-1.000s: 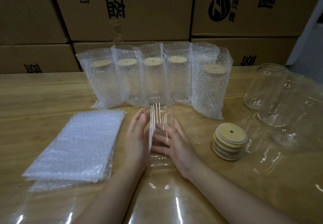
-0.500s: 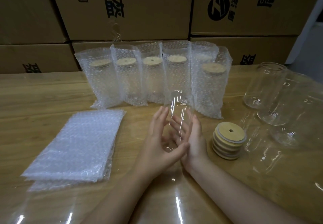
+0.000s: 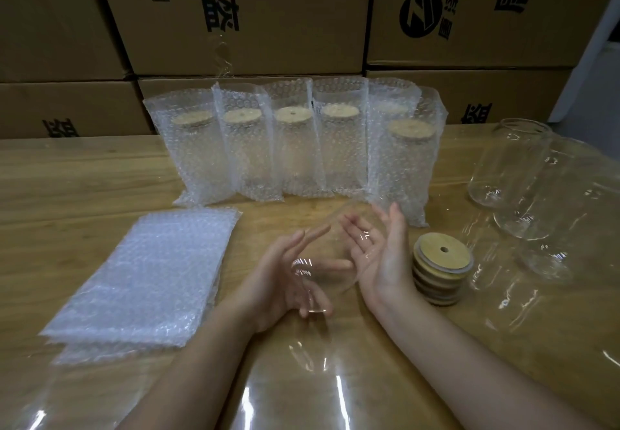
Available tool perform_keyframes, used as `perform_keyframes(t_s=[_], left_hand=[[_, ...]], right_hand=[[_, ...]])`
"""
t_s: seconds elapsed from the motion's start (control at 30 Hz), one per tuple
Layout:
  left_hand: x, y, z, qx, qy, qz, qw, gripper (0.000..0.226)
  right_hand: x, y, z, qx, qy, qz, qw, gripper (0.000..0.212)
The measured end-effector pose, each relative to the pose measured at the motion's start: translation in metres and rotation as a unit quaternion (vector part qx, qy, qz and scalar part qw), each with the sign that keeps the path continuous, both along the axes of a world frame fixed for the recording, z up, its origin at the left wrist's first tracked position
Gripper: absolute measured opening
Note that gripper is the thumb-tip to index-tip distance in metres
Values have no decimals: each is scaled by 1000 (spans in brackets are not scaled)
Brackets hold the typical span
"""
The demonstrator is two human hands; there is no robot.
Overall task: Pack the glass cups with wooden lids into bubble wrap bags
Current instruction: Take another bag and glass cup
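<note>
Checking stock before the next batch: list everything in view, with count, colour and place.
wooden table: one, tan
bubble wrap bags holding lidded glass cups: six, clear, standing at table's back
flat empty bubble wrap bags: one stack, whitish, table left
round wooden lids: one stack, tan, centre-right
empty clear glass cups: at least three, table right
brown cardboard boxes: stacked behind table
clear glass cup: one, tilted, held at centre
left hand: grips cup's base
right hand: open, against cup
</note>
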State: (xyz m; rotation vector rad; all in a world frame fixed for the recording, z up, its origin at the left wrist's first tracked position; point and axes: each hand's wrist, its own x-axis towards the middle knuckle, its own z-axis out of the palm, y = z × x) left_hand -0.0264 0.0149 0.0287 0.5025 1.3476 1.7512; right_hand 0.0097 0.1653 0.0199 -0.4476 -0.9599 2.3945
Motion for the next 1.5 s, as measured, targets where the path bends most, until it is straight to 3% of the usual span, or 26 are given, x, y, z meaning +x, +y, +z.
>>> perform_keyframes(t_s=[0.13, 0.2, 0.3, 0.4, 0.6, 0.67, 0.73, 0.87, 0.93, 1.13, 1.23, 1.33, 1.43, 1.5], left_hand=[[-12, 0, 0, -11, -62, 128, 990, 64], [-16, 3, -2, -12, -39, 216, 976, 55], [-18, 2, -6, -5, 7, 299, 954, 42], [-17, -3, -8, 0, 60, 332, 941, 40], [-22, -7, -7, -61, 75, 298, 950, 50], [-21, -6, -6, -66, 68, 303, 948, 50], [-18, -4, -8, -58, 85, 320, 942, 48], [-9, 1, -10, -56, 210, 344, 913, 60], [-5, 2, -11, -49, 265, 354, 896, 60], [0, -2, -13, -39, 371, 380, 846, 45], [1, 2, -13, -5, 343, 376, 860, 47], [-5, 5, -12, -1, 267, 377, 887, 54], [-9, 6, -10, -30, 245, 383, 890, 47], [-8, 6, -11, -43, 270, 372, 887, 51]], right_hand=[[1, -2, -1, 58, 15, -57, 997, 36], [2, -2, 2, 131, 12, -79, 988, 23], [7, -10, -2, 267, 10, -69, 961, 29], [11, -15, -4, 390, 28, -62, 918, 44], [12, -7, -8, 521, 105, -104, 840, 36], [12, -7, -10, 515, 104, -93, 846, 34], [11, -6, -10, 467, 73, -71, 879, 31], [4, 0, -8, 318, -25, 4, 948, 22], [-1, 3, -6, 254, -73, 39, 964, 25], [-6, 4, -8, 267, -93, 35, 959, 58], [-5, 4, -6, 247, -50, 34, 967, 81], [-4, 4, -9, 296, -14, 21, 955, 81], [0, -5, -14, 366, -19, 76, 927, 96], [0, -10, -17, 382, -23, 114, 917, 77]])
